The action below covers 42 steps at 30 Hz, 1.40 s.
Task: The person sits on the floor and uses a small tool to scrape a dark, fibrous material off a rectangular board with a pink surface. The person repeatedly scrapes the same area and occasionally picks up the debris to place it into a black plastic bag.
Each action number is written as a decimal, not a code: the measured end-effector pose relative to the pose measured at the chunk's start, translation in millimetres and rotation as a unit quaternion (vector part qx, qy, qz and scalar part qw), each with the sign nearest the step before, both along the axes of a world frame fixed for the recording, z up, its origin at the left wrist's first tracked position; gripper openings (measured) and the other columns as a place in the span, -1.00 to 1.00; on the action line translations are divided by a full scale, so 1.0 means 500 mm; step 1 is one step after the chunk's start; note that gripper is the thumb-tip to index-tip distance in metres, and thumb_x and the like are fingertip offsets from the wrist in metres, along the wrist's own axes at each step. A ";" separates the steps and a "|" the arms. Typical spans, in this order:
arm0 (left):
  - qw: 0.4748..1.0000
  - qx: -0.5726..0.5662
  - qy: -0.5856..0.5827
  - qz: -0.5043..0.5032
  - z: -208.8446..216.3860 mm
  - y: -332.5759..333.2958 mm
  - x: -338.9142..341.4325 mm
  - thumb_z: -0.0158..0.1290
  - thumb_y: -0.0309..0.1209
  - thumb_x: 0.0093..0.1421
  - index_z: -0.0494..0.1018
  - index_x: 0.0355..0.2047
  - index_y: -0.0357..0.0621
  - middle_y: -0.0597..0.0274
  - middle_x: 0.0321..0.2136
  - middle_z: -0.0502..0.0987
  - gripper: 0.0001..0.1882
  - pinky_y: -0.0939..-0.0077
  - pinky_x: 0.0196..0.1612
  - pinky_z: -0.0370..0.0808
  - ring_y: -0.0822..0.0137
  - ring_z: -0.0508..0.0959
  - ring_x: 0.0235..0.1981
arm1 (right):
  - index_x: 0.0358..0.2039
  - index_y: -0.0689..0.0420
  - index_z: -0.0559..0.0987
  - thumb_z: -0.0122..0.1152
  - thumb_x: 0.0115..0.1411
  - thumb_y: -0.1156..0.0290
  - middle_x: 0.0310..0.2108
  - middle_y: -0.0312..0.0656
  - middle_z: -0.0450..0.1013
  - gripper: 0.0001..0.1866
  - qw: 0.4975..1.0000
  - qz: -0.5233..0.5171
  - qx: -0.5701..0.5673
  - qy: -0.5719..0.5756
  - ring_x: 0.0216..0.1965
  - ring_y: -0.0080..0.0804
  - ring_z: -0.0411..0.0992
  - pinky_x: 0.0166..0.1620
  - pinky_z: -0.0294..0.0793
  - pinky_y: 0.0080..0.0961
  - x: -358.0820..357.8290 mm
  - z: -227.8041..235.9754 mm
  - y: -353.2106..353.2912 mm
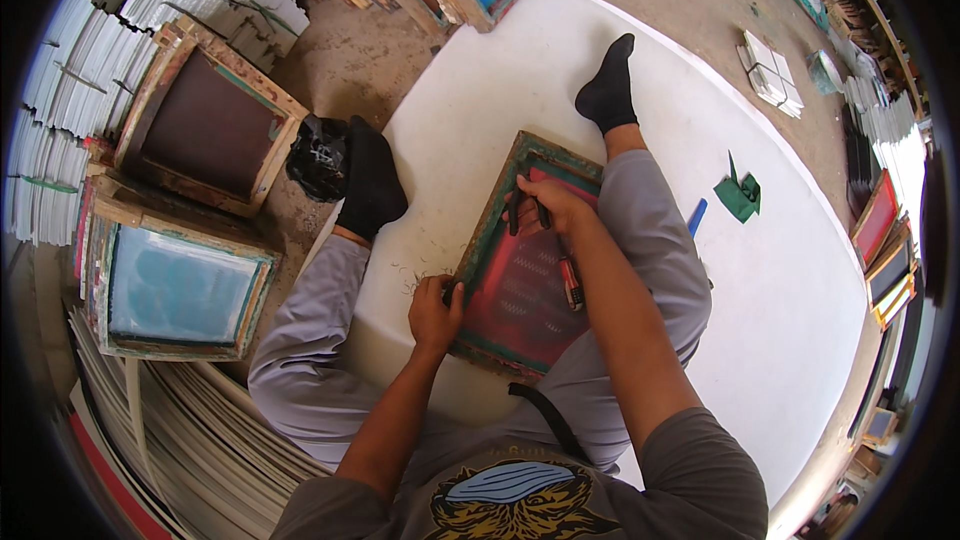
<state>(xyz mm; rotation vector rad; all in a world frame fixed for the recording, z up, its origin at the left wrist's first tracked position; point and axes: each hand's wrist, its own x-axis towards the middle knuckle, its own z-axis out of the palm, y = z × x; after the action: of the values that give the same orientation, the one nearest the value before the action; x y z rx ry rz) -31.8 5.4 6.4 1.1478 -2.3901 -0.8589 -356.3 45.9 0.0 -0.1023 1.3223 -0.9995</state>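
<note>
A screen-printing frame (486,232) with green-stained wooden sides and red mesh lies between my legs. My left hand (435,314) is closed at its left side, a small dark bit (451,291) showing by the thumb. Over the upper part of the mesh, my right hand (556,208) is closed on a tool with two black handles (515,212), which look like those of pliers; its working end is hidden. A red and black utility knife (571,285) rests on the mesh beside my right forearm. Dark thread-like scraps (408,275) lie left of the frame.
I sit on a large white sheet (780,360). Right of my leg lie a blue strip (697,216) and a green scrap (738,197). More frames (185,285) and a black plastic bag (318,158) stand at left. Bundled white sheets (770,73) lie far right.
</note>
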 end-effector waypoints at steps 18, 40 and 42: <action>1.000 0.010 0.004 -0.001 0.006 0.001 -0.002 0.23 -0.29 0.24 0.52 -0.14 -0.14 0.07 -0.22 0.59 -0.74 0.17 -0.07 0.52 0.01 0.60 -0.14 | -0.20 0.13 0.56 0.22 0.33 0.12 -0.42 -0.05 0.60 -0.69 0.993 -0.100 0.029 -0.055 -0.47 -0.23 0.60 -0.40 0.60 -0.23 -0.007 -0.034 -0.018; 1.000 0.021 0.023 0.004 -0.002 -0.002 0.001 0.22 -0.23 0.26 0.55 -0.14 -0.11 0.09 -0.23 0.58 -0.73 0.18 -0.11 0.53 0.04 0.60 -0.16 | -0.32 0.34 0.60 0.24 0.00 0.49 -0.52 0.07 0.55 -0.78 0.824 -0.020 0.015 0.566 -0.54 -0.08 0.57 -0.49 0.50 -0.19 0.074 -0.091 -0.025; 0.998 0.038 0.049 0.022 -0.015 -0.004 0.004 0.20 -0.21 0.28 0.57 -0.18 -0.15 0.11 -0.29 0.58 -0.74 0.22 -0.12 0.53 0.07 0.60 -0.20 | -0.30 0.34 0.61 0.27 -0.01 0.46 -0.49 0.11 0.57 -0.74 0.801 0.036 -0.015 0.597 -0.51 -0.04 0.60 -0.45 0.53 -0.20 0.114 -0.095 -0.004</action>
<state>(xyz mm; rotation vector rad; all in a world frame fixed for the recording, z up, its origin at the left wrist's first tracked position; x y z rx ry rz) -30.1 3.4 -0.9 1.1546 -2.2640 -0.9762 -299.5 43.7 -47.2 -0.9280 2.4120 -0.8727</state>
